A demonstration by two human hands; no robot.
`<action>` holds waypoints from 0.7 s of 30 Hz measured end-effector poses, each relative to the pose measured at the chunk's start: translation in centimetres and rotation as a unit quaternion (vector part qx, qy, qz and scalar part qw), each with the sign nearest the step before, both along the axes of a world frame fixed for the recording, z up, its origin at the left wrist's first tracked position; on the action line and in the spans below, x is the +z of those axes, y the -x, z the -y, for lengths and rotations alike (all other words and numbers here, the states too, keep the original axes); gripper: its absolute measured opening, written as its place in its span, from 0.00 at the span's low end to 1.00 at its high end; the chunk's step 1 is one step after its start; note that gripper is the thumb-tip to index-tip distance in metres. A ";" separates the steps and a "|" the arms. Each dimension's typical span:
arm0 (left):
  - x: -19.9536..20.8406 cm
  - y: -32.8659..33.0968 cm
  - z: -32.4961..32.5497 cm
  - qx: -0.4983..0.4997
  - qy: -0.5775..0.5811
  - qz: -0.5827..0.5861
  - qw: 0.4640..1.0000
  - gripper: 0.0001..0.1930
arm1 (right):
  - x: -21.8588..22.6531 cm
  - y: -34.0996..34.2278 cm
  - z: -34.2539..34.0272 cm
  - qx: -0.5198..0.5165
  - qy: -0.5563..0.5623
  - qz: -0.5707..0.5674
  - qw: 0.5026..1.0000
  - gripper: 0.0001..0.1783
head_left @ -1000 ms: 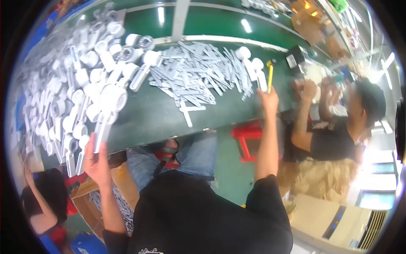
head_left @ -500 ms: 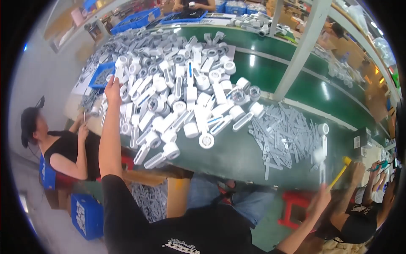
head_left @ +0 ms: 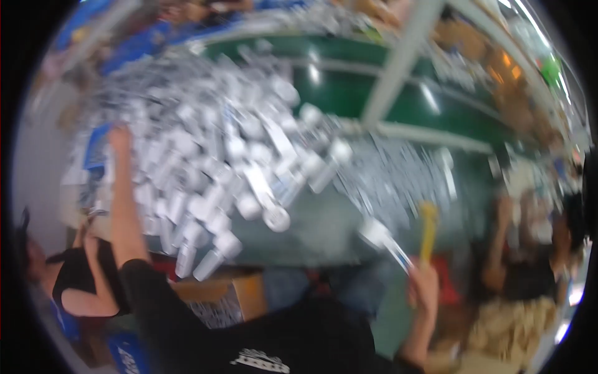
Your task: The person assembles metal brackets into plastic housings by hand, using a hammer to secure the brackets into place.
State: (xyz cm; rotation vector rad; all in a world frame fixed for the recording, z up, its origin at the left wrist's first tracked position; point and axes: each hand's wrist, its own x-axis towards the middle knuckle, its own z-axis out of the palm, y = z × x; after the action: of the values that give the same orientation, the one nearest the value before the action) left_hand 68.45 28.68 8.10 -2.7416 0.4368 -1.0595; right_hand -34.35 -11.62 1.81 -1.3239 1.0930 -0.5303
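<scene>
The picture is blurred by motion. A big heap of white cylindrical parts (head_left: 237,162) covers the left of a green table (head_left: 324,227). My left hand (head_left: 118,138) is stretched out to the heap's far left edge, beside a blue sheet (head_left: 96,149); its fingers are too blurred to read. My right hand (head_left: 423,285) is raised at the table's near edge. It grips a yellow stick-like tool (head_left: 427,225) pointing up, together with a white tube-shaped part (head_left: 381,238) that slants to the left.
A spread of thin pale parts (head_left: 405,174) lies right of the heap. A white post (head_left: 398,59) crosses the table. One person sits at the left (head_left: 75,283), another at the right (head_left: 529,274). A cardboard box (head_left: 240,293) sits under the table.
The view has swung left and then tilted. My left arm went from the near edge out to the heap's far left. My right hand, still holding the yellow tool, has come closer.
</scene>
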 end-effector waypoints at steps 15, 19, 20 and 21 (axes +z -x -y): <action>-4.6 69.7 26.5 -0.658 0.023 -0.319 0.681 0.32 | -0.2 -8.2 -1.5 0.007 0.196 -0.207 0.958 0.25; -8.1 69.5 29.0 -0.654 0.004 -0.335 0.679 0.21 | -3.8 -9.4 -1.8 0.005 0.274 -0.261 0.926 0.22; -8.0 69.7 29.4 -0.659 0.017 -0.320 0.680 0.16 | -4.0 -9.9 -1.5 -0.005 0.255 -0.278 0.926 0.21; -7.8 70.1 29.8 -0.662 0.012 -0.319 0.678 0.16 | -4.4 -9.9 -0.8 0.004 0.249 -0.271 0.930 0.19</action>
State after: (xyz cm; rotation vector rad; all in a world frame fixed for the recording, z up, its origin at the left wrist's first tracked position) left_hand -1.65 -1.17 0.29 -2.3847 2.7175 -0.0211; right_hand -24.50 -10.81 -2.62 -1.9973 1.4590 -0.4610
